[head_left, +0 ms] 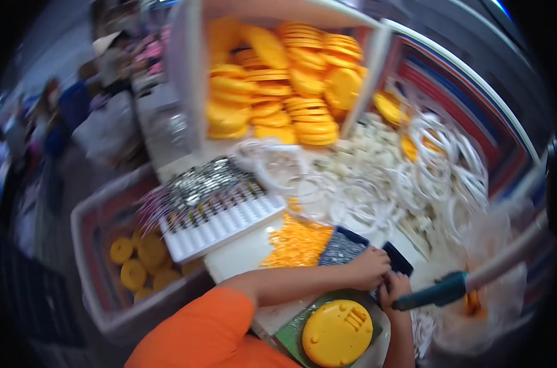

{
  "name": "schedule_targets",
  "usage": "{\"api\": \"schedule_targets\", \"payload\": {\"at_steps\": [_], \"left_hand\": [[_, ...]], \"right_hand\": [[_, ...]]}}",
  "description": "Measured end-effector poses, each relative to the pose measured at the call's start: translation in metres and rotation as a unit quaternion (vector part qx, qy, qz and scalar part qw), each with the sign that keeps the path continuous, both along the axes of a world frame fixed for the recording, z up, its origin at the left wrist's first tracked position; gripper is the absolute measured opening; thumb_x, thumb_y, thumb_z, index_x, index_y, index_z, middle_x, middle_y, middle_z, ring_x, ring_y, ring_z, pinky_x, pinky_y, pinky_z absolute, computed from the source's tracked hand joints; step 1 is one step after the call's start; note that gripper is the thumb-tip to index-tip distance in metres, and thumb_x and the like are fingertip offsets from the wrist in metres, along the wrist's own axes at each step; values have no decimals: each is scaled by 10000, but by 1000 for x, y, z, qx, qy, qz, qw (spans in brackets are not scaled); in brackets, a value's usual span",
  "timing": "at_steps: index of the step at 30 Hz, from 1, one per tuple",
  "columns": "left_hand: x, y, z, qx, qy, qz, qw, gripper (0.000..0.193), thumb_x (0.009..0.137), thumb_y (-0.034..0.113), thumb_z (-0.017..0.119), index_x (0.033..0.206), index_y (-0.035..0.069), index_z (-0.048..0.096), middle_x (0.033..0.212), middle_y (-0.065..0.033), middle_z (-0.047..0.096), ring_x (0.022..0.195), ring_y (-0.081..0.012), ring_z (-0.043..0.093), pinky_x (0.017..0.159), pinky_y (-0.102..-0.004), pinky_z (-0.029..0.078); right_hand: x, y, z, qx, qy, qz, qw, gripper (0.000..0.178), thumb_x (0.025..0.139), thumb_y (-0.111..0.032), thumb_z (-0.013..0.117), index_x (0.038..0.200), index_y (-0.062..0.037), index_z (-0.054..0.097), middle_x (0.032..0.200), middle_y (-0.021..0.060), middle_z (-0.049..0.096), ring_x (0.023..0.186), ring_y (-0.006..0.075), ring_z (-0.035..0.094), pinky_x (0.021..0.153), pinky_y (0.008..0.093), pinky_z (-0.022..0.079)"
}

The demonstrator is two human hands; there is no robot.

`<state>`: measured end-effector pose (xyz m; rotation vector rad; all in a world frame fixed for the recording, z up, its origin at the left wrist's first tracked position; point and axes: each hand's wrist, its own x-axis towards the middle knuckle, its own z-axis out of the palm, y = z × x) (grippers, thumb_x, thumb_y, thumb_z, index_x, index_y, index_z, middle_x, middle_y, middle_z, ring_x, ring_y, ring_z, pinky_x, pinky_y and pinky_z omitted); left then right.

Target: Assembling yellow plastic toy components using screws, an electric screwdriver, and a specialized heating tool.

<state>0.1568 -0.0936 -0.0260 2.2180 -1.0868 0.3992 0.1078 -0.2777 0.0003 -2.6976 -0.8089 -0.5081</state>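
Observation:
My left hand (370, 268) reaches across from the left, fingers bent and pressed together at the near edge of a small dark blue tray (398, 260). Close beside it, my right hand (397, 291) has its fingers curled in and nearly touching the left ones. Whatever either hand pinches is hidden or too small to make out. Just below them a yellow oval plastic casing (336, 334) lies on a green mat (289, 335). A second blue tray of small grey metal pieces (343, 248) stands left of my left hand. To the right, a teal-tipped tool (435, 292) slants over my right wrist.
Small orange parts (297, 242) lie heaped beyond my left forearm. A white tray (220, 230) carries wired metal components. White rings (364, 199) cover the table behind, before a box of stacked yellow casings (312, 116). A bin (97, 291) holds yellow discs at left.

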Motion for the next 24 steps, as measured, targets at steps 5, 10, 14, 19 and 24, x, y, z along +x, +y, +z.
{"api": "schedule_targets", "payload": {"at_steps": [5,10,14,19,24], "left_hand": [[4,1,-21,-6,-54,20,998,262,760,232,705,943,44,711,1086,-135,652,1161,-306,555,976,-451,414],[2,-4,-26,-31,-90,31,995,182,784,215,666,879,77,738,1013,-93,671,1105,-271,555,927,-426,410],[4,-4,-20,-57,-103,33,992,151,781,209,671,838,82,730,982,-86,663,1068,-270,562,918,-424,410],[0,-2,-11,-52,-57,17,997,141,775,203,691,835,79,718,1000,-89,658,1094,-272,561,931,-431,405],[-7,2,-12,-58,-15,0,998,147,792,208,709,862,80,712,1028,-84,650,1131,-270,557,967,-435,392]], "right_hand": [[-4,5,6,-42,44,-61,996,141,818,-108,701,887,-14,622,927,185,593,901,390,556,782,478,459],[-5,5,3,-45,18,-49,998,101,807,-56,687,795,-27,591,856,168,590,862,379,567,758,478,458],[-4,4,6,-2,2,-52,999,112,775,-26,690,784,-28,578,839,156,582,855,371,565,757,474,449],[-6,-18,3,41,-15,-52,998,130,761,-37,715,793,-30,589,826,151,583,832,367,563,755,462,449],[-47,-33,12,125,-49,-103,986,132,779,-60,731,824,-22,613,832,139,604,831,321,581,766,450,448]]}}
